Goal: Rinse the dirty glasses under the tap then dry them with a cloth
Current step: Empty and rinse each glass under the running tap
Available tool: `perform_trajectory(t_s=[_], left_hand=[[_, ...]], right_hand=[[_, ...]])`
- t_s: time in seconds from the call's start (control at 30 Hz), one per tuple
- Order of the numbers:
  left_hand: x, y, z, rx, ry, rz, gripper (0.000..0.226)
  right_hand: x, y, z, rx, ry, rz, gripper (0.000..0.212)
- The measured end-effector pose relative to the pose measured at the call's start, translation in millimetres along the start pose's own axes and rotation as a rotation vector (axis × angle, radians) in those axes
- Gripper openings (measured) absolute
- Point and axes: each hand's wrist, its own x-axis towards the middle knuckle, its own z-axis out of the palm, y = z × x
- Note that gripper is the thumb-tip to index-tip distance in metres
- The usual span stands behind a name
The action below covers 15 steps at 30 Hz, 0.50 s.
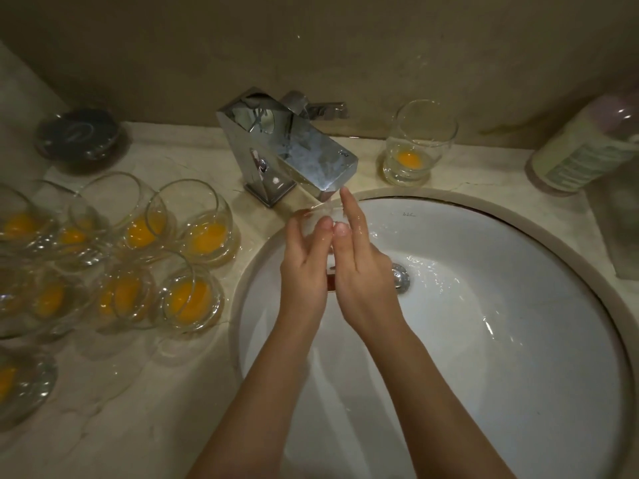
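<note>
Over the white sink, just below the chrome tap, my left hand and my right hand hold a clear glass between them. Its rim shows faintly under the spout and the hands cover most of it. My right index finger points up and nearly touches the spout. Water runs over the basin. Several dirty glasses with orange residue stand crowded on the counter to the left. One more dirty glass stands to the right of the tap.
A dark round glass dish sits at the back left of the marble counter. A pale bottle lies at the back right. The chrome drain sits in the basin beside my right hand.
</note>
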Motion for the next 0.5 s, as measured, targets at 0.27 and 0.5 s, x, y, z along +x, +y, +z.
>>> perform_trajectory(t_s=[0.27,0.5], left_hand=[[-3.0,0.9,-4.1,-0.096,0.037,-0.094,0.046],[-3.6,3.0,-14.7,-0.061,-0.115,-0.130,0.054]], right_hand=[[5.8,1.0,-1.7,0.179,-0.033,0.147,0.034],[5.5,7.1,-6.0,0.256,-0.017,0.204,0.046]])
